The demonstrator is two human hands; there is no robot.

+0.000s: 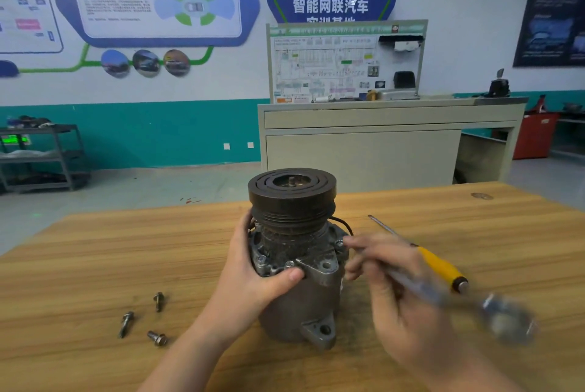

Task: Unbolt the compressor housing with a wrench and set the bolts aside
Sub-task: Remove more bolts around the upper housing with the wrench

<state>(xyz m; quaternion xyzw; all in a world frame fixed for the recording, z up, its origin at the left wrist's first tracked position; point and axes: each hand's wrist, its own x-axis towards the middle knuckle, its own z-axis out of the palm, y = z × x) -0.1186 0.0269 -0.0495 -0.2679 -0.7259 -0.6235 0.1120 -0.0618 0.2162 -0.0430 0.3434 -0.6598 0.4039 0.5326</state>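
A grey compressor [300, 300] with a dark pulley [292, 195] on top stands upright on the wooden table [95, 252]. My left hand [253, 274] grips its housing from the left, thumb across the front flange. My right hand [392, 293] is at the compressor's right side and holds a blurred metal wrench [459, 303], its fingertips at a bolt [339, 243] on the right of the flange. Two more bolts [261, 260] [289, 263] sit in the front of the flange. Three loose bolts [158, 300] [126, 323] [157, 338] lie on the table to the left.
A yellow-handled screwdriver [437, 265] lies on the table behind my right hand. A black wire [343, 223] loops out behind the compressor. Beyond the table are a beige training bench [380, 144] and a metal shelf cart [41, 157].
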